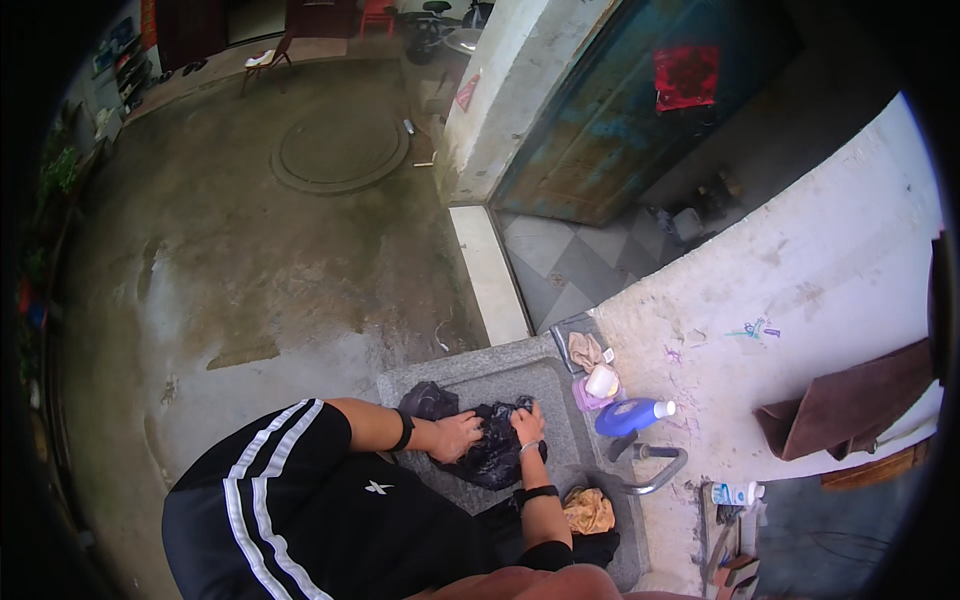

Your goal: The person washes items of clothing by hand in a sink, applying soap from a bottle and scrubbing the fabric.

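Observation:
A dark wet cloth [495, 442], perhaps a garment, lies bunched on the ribbed-looking grey stone slab [559, 397] of a wash sink. My left hand [455, 436] presses down on its left side, fingers curled into the fabric. At its upper right, my right hand [529, 424] grips a fold. Another dark bundle [429, 400] sits by the slab's far-left edge, beyond my left wrist. Below my right forearm, a yellow patterned cloth [589, 511] rests in the basin with dark fabric [598, 549].
Along the wall side stand a metal tap [664, 471], a blue detergent bottle [626, 417] with a white cap, a soap dish [589, 395] with white soap [602, 381], and a beige cloth [586, 351]. A brown cloth [840, 405] hangs at right. Beyond is a doorway with a worn door [592, 150].

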Demonstrator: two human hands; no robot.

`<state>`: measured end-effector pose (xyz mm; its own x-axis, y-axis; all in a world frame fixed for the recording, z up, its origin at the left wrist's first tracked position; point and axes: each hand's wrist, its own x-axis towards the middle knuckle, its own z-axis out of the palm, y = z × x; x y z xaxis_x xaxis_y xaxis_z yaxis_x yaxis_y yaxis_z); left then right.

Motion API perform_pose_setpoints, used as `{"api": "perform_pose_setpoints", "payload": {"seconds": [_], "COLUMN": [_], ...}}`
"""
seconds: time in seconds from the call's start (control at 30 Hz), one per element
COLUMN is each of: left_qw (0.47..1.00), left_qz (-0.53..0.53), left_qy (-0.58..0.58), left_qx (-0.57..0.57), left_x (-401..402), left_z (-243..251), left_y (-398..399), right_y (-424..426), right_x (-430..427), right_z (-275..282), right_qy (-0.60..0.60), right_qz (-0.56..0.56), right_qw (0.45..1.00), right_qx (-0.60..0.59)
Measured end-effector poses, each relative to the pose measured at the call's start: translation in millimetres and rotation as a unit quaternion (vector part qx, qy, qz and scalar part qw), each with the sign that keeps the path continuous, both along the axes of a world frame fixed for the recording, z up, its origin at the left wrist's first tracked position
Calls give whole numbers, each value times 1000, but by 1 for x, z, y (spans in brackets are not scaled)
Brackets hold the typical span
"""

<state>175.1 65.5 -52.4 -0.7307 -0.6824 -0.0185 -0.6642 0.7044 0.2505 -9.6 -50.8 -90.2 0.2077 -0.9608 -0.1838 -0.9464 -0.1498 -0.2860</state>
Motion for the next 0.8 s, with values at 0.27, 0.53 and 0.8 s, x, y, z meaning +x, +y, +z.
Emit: {"api": "perform_pose_setpoints", "payload": {"seconds": [0.27, 0.53, 0.8], "left_qw": [993, 999, 991], "left_qz": [4, 7, -42], "left_qy": [121, 12, 19], "left_qx": [6, 50, 122], "left_x": [1, -3, 7], "left_z": [-58, -7, -24], "left_y": [3, -3, -10], "right_y": [97, 0, 75], "right_x": [55, 16, 57], "right_z": [61, -4, 72], "right_qy": [-39, -24, -270], "right_qz": [258, -6, 185], "right_qw": [953, 985, 945], "right_qx": [-152, -169, 3]}}
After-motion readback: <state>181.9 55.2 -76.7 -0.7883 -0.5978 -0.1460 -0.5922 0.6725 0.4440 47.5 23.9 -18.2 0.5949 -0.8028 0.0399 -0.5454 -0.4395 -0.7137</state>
